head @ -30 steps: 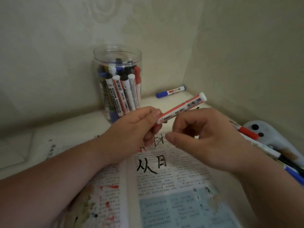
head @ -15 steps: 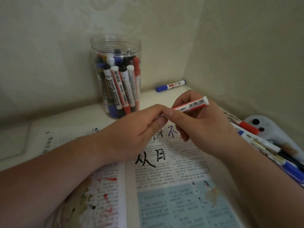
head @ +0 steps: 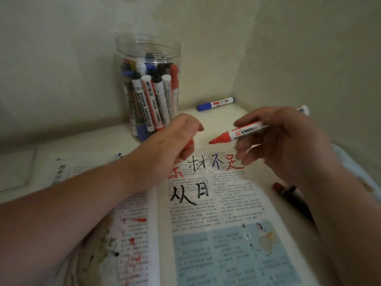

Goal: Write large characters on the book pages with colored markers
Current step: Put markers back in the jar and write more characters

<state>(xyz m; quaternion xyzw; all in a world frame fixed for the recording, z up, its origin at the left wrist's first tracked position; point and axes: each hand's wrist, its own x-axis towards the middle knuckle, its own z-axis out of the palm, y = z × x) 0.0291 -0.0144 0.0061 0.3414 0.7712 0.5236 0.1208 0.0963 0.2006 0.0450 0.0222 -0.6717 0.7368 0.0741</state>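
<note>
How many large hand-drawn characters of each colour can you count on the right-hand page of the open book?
Red characters: 2, one partly hidden by the left hand
Black characters: 3
Blue characters: 1
Total: 6
</note>
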